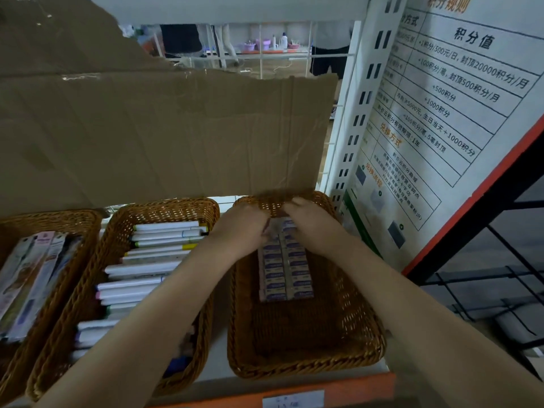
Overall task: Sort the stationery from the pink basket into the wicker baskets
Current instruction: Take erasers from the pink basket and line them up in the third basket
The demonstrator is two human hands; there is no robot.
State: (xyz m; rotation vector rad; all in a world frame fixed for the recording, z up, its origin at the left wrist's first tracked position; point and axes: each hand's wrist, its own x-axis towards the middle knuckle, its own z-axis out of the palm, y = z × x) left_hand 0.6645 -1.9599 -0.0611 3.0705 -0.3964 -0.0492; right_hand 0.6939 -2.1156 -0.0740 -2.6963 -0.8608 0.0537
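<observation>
Two hands [275, 223] at eraser rows' [285, 267] far end, right wicker basket [306, 360], near half bare.

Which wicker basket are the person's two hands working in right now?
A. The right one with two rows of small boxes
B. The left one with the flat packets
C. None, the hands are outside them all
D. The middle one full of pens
A: both the left hand and the right hand reach to the far end of the right basket, at the small boxes.
</observation>
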